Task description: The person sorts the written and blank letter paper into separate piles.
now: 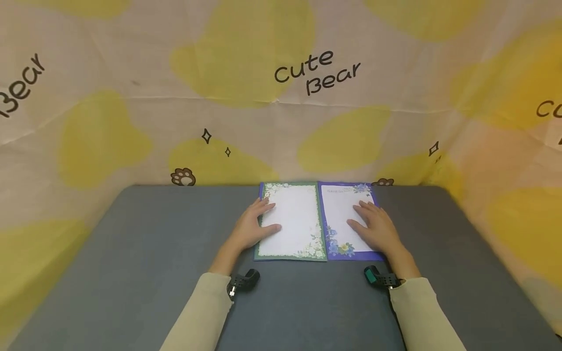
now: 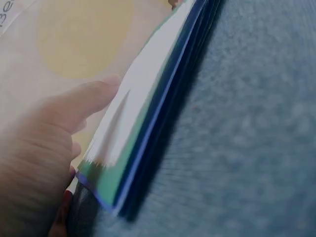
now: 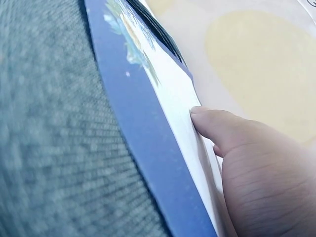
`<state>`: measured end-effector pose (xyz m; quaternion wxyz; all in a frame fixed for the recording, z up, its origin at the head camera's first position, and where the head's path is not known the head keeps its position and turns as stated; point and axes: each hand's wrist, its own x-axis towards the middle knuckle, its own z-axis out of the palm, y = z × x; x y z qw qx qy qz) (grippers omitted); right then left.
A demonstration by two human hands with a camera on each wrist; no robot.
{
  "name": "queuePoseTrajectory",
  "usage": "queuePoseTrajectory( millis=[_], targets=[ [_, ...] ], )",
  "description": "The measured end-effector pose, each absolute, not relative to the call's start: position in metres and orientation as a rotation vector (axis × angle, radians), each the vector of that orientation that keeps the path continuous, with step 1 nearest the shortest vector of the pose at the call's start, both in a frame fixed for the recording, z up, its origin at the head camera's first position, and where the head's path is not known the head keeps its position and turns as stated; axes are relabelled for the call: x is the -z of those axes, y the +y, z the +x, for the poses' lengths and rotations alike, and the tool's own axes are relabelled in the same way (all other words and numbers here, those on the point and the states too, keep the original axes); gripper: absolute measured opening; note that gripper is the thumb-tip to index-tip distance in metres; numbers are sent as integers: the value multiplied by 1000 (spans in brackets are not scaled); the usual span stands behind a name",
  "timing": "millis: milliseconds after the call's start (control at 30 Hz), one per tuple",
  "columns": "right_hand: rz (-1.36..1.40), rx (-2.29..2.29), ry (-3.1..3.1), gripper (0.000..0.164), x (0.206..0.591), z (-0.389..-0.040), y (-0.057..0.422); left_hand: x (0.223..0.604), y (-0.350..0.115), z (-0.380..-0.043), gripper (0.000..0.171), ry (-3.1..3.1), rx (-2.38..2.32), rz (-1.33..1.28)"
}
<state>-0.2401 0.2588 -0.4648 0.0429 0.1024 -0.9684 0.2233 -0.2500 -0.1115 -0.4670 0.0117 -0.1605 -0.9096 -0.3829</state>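
Note:
Two floral-bordered paper sheets lie side by side on the grey table. The left sheet [image 1: 291, 222] has a green border with white flowers, and purple layers show under its edge in the left wrist view. The right sheet [image 1: 344, 209] has a purple border, with blue flowers at two corners. My left hand [image 1: 250, 228] rests at the left sheet's outer edge, thumb reaching over the white page, fingers relaxed and spread. Along the outer side of the right sheet lies my right hand [image 1: 376, 228], its thumb and loosely extended fingers over the page.
The grey tabletop [image 1: 175, 219] spreads around the sheets on both sides and in front. A yellow-and-cream cloth [image 1: 246, 117] printed with "Cute Bear" rises behind the table and along its sides. Each wrist wears a black strap [image 1: 246, 280] with a small device.

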Motion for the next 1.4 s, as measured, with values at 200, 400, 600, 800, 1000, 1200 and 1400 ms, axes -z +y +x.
queuePoseTrajectory(
  millis=[200,400,600,800,1000,1200,1400],
  targets=[
    [311,-695,-2966,63,464,-240,255,466,-112,-248,69,-2930,1007,-482],
    [331,-643,-2900,58,462,-241,251,465,-109,-246,69,-2936,1000,-465],
    [433,-774,-2650,48,460,-241,216,468,-110,-246,69,-2925,999,-452],
    [746,-710,-2671,61,461,-239,179,469,-109,-248,67,-2909,971,-455],
    [822,-630,-2861,77,461,-235,170,468,-109,-249,67,-2910,961,-459],
    [828,-580,-2903,76,462,-235,170,466,-108,-248,76,-2965,873,-487],
    [807,-576,-2918,76,463,-236,170,466,-106,-247,75,-2984,879,-474]
  ],
)
